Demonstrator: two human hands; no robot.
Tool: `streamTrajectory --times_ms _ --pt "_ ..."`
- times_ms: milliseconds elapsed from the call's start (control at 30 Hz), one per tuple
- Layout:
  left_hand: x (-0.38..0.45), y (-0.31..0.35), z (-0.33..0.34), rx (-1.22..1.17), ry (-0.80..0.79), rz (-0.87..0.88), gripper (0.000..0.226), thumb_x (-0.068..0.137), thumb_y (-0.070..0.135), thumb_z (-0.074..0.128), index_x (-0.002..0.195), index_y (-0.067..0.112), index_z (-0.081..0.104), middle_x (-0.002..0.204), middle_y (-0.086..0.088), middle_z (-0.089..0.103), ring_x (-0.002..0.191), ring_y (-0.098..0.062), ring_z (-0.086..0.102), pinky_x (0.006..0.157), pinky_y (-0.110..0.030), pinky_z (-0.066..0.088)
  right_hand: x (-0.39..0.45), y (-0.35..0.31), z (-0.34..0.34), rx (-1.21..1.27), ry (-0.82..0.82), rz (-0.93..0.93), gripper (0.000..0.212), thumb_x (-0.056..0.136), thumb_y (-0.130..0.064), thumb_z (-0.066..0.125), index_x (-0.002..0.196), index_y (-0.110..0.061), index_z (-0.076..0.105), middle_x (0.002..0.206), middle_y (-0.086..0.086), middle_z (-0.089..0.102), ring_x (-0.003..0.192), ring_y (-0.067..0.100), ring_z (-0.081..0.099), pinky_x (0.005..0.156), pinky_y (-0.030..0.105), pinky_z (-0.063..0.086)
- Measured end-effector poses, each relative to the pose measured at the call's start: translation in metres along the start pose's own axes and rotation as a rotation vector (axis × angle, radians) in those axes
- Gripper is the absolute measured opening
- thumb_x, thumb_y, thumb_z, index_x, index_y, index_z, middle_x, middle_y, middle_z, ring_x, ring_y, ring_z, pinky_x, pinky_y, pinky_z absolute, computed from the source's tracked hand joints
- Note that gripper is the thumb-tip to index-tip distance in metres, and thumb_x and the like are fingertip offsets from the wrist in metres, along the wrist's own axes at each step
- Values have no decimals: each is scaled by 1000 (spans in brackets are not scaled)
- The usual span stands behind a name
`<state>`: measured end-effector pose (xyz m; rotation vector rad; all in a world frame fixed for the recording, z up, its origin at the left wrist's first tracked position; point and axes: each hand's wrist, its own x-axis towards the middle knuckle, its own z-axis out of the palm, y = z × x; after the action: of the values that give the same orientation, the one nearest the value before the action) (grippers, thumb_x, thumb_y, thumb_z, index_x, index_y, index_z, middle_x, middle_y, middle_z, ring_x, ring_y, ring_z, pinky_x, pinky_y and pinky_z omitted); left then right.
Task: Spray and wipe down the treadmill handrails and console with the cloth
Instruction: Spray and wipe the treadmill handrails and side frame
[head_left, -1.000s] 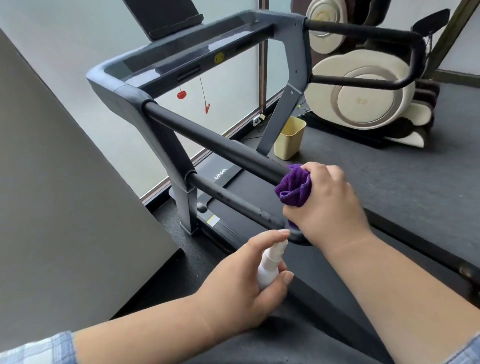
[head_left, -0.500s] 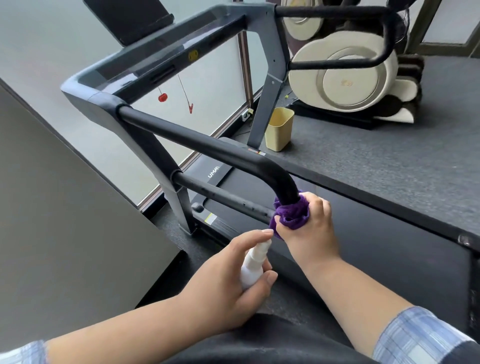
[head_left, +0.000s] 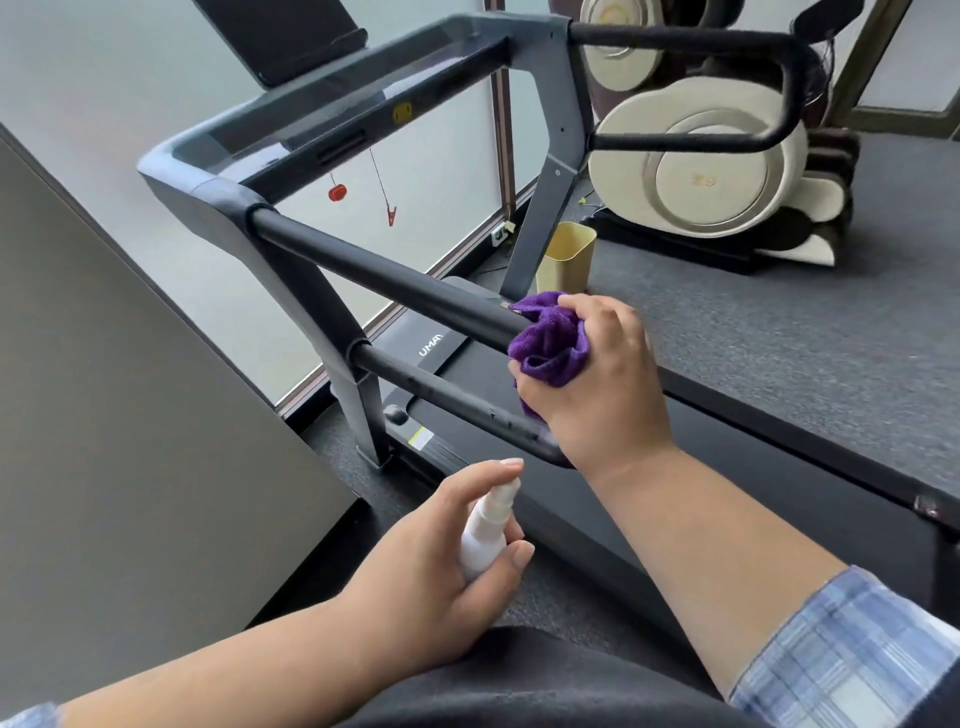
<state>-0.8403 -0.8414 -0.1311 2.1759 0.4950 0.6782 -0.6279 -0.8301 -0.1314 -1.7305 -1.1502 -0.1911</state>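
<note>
Two containers showed in our view: a small white spray bottle (head_left: 485, 530) at 6 o'clock and a pale yellow bin (head_left: 566, 258) at 12 o'clock on the grey carpet (head_left: 779, 332). We could not see into either. Our left hand (head_left: 441, 577) gripped the bottle, thumb and fingers curled round its body and the forefinger laid on the nozzle. Our right hand (head_left: 597, 384) was clamped on a bunched purple cloth (head_left: 550, 343), pressing it against the near end of the treadmill's upper handrail (head_left: 384, 278), which ran off toward 10 o'clock. Below it lay the lower rail (head_left: 452, 397), scuffed and wet-looking near our wrist.

Frosted glass panels (head_left: 426, 171) stood behind the treadmill console (head_left: 332, 109), with a red safety clip (head_left: 390, 215) dangling from it. A cream massage chair (head_left: 696, 166) sat at 1 o'clock, partly behind the far handrail (head_left: 727, 88). A dark slanted panel (head_left: 130, 389) filled 9 o'clock.

The tablet holder (head_left: 280, 36) was cut off at the top edge. The handrail's curved end was hidden by our right hand. The walking belt (head_left: 727, 467) was mostly covered by our forearms.
</note>
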Motion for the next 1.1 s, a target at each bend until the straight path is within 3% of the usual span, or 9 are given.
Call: streamTrajectory --times_ms 200,367,567,700,767,833,933,1000,1100 --pt "4 -2 1 19 -12 -14 60 93 32 61 138 54 29 93 13 62 62 -7 60 61 -19 49 -27 19 3 5 -32 145 73 62 -45 72 128 -25 48 128 8 53 119 21 46 99 34 41" --pt "11 0 6 46 -49 11 62 93 32 61 139 57 26 92 16 62 67 -6 60 63 -20 49 -56 46 10 9 -13 246 70 62 -33 84 122 -29 49 121 3 56 116 18 48 93 34 47" --pt "10 0 8 64 -78 18 62 92 33 61 138 58 27 92 16 62 65 -5 61 61 -18 49 -91 71 17 52 -144 494 41 69 -40 78 104 -30 61 109 -7 56 101 1 45 81 26 47" --pt "9 -2 6 55 -65 4 59 93 34 61 138 55 29 93 15 62 67 -6 62 64 -20 49 -113 75 10 190 -124 635 23 75 -35 78 86 -29 59 90 -3 64 83 15 62 64 28 46" --pt "9 -3 5 58 -48 2 58 93 35 61 138 54 30 94 15 62 70 -7 62 65 -21 49 -115 68 1 224 -49 652 22 79 -39 76 91 -40 58 93 -5 64 88 14 63 71 31 50" --pt "8 -6 3 53 -31 -11 58 92 35 61 137 54 30 94 15 62 70 -8 61 65 -21 49 -106 58 -8 278 28 633 32 78 -47 73 104 -50 54 109 0 62 100 13 61 88 35 50" --pt "8 -8 1 40 -15 -23 57 92 36 61 137 54 31 95 15 63 71 -7 61 66 -17 47 -77 39 -21 309 104 458 66 79 -57 67 130 -18 52 131 10 53 124 16 53 109 33 41" --pt "10 -10 -2 33 -14 -27 57 92 37 61 137 55 30 95 16 62 73 -8 62 68 -16 47 -54 20 -22 233 99 255 76 82 -57 67 136 -7 48 139 7 43 132 7 41 112 19 32" --pt "13 -16 -7 20 -3 -47 57 92 40 60 137 57 30 96 15 63 75 -10 64 69 -21 50 -20 -6 -14 17 -39 78 78 75 -53 73 138 -13 49 143 7 41 134 21 40 112 31 33"
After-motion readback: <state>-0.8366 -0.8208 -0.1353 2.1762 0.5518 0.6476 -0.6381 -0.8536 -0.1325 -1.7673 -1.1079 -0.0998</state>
